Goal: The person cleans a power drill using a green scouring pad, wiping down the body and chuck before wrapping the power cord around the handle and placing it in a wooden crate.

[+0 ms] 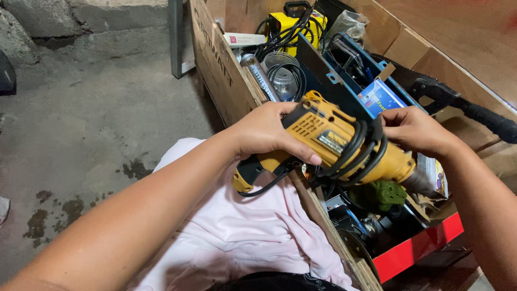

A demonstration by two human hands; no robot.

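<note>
A yellow and black power drill (328,140) lies across the edge of a wooden crate (223,70), with its black cord (358,156) wound in loops around its body. My left hand (269,132) grips the drill at the rear, near the handle. My right hand (414,129) pinches the black cord at the top of the loops, on the drill's front part. The drill's nose points right and down, over the crate's contents.
The crate holds a yellow device (293,24) with black cables, a spray can (261,75), a clear plastic tub (280,67), a blue metal toolbox (344,70), a green sponge-like lump (385,194) and a red box edge (414,248). Pink cloth (237,226) covers my lap. Stained concrete floor (91,124) lies left.
</note>
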